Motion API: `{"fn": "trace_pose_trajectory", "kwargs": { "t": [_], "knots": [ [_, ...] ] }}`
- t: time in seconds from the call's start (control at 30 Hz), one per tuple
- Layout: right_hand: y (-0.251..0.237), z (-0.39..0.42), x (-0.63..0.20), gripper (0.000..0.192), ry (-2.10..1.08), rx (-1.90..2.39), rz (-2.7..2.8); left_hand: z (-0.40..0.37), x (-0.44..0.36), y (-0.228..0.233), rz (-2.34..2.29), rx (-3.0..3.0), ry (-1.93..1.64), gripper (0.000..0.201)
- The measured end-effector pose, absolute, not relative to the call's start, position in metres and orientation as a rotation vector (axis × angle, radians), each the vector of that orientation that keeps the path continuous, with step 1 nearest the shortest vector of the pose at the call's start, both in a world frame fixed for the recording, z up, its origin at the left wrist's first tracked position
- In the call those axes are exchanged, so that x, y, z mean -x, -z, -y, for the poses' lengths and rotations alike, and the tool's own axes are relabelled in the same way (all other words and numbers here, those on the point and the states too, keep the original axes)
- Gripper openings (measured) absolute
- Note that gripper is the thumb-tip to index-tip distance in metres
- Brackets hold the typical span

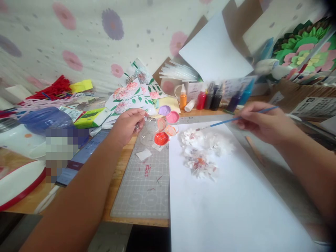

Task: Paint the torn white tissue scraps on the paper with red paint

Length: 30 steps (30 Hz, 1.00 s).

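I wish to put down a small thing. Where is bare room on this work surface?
The white sheet is bare just in front of the paper flowers. The cutting mat is bare at its near end, left of the sheet, apart from markings. Crowded: the back, with paint bottles, and the left, with phone and plate.

The table point(118, 168) is made of wood. A gray mat point(139, 185) lies on it. Bottles point(201, 100) stand at the back. A red-edged dish point(19, 183) sits at the left.
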State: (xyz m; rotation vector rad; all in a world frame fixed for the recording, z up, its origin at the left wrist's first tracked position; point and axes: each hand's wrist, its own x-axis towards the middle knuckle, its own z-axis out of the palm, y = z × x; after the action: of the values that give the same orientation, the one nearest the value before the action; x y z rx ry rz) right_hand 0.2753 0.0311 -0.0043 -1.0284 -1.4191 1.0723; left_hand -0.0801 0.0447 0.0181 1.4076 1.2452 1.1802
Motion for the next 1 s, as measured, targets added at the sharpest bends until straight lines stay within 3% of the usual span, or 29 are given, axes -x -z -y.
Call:
{"fn": "trace_pose_trajectory", "kwargs": {
  "t": [0.6, 1.0],
  "knots": [
    [-0.013, -0.001, -0.238, 0.021, -1.076, 0.698, 1.535, -0.035, 0.055, 0.001, -1.250, -1.701, -0.960, 0.019],
    [-0.002, -0.001, -0.238, 0.009, -0.932, 0.758, 1.700, -0.028, 0.048, -0.002, -1.270, -1.679, -0.947, 0.018]
  ]
}}
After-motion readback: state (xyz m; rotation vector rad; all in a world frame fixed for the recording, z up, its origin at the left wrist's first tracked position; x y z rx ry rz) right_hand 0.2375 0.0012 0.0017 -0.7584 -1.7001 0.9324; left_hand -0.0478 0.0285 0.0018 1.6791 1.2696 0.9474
